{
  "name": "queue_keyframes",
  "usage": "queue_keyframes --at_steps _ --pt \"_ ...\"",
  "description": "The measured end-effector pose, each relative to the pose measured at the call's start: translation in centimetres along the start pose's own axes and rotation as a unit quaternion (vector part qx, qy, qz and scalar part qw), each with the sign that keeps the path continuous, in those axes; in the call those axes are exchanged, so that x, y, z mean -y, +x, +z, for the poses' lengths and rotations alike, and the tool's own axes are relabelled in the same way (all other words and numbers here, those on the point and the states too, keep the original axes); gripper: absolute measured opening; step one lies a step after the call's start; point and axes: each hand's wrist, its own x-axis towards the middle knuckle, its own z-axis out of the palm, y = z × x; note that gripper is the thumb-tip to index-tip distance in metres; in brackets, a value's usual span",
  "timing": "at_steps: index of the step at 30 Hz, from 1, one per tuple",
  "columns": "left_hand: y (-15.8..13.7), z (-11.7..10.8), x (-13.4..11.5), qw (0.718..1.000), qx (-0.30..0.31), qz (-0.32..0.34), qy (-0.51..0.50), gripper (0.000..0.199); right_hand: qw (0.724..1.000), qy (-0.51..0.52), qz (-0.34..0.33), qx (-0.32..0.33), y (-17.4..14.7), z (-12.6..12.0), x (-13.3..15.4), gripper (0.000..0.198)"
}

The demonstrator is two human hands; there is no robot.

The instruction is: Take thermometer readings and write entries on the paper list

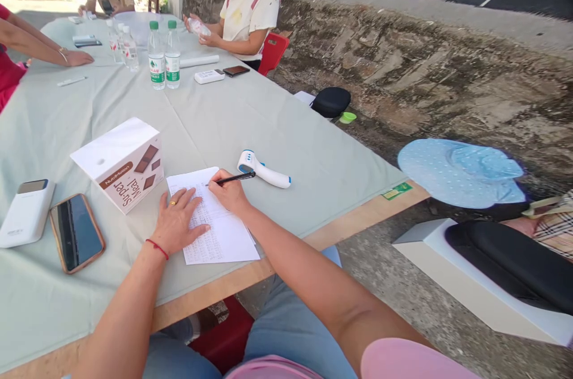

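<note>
Sheets of white paper [237, 245] covered in rows of handwriting lie near the table's front edge. My left hand [179, 221] rests flat on the paper, fingers spread, with a ring and a red cord at the wrist. A black pen [239, 177] is pinched in my right hand [229, 193], its tip at the upper part of the sheet. Just beyond the paper lies a white and blue infrared thermometer [264, 170]. Left of the sheets stands a white and brown NutriMotion box [120, 164]. A phone [77, 233] and a white power bank [27, 212] are farther left.
Green-capped water bottles [156, 59] stand mid-table on a pale green cloth [322, 170]. Behind them, a white device [209, 76] lies beside a dark phone [236, 70]. Several people sit or lean around the far end. A blue hat [461, 170] is off the table's right corner.
</note>
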Motion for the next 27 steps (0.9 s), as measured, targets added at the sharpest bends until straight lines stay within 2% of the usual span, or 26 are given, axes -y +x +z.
queue_keyframes --at_steps 13,17,19,21,22,24,25,27 --pt "-0.1 -0.2 -0.1 1.0 0.008 -0.006 0.007 0.056 1.0 -0.009 0.004 -0.004 0.0 0.1 -0.1 0.009" --pt "-0.2 -0.2 0.3 1.0 -0.028 0.008 0.003 0.048 0.999 -0.013 0.008 -0.036 0.2 -0.2 -0.4 0.009" --pt "-0.2 -0.4 0.7 0.995 -0.101 0.024 -0.012 0.032 0.998 -0.011 -0.002 -0.056 0.4 -0.7 -0.6 0.008" --pt "-0.5 -0.8 1.2 0.97 -0.241 0.034 -0.012 0.022 0.997 -0.029 -0.041 -0.061 0.6 -1.2 -1.1 0.012" --pt "-0.7 -1.0 1.5 0.945 -0.326 0.036 0.0 0.02 0.995 -0.046 -0.069 -0.056 0.8 -1.4 -1.4 0.016" --pt "-1.2 -1.6 2.2 0.876 -0.481 0.025 0.04 0.027 0.987 -0.089 -0.126 -0.03 1.1 -1.7 -2.0 0.024" --pt "-1.6 -2.0 2.6 0.842 -0.537 0.009 0.055 0.035 0.983 -0.106 -0.147 -0.013 1.2 -1.8 -2.3 0.028" --pt "-2.2 -2.7 3.5 0.797 -0.599 -0.061 0.051 0.058 0.976 -0.132 -0.171 0.025 1.4 -1.9 -2.9 0.036"
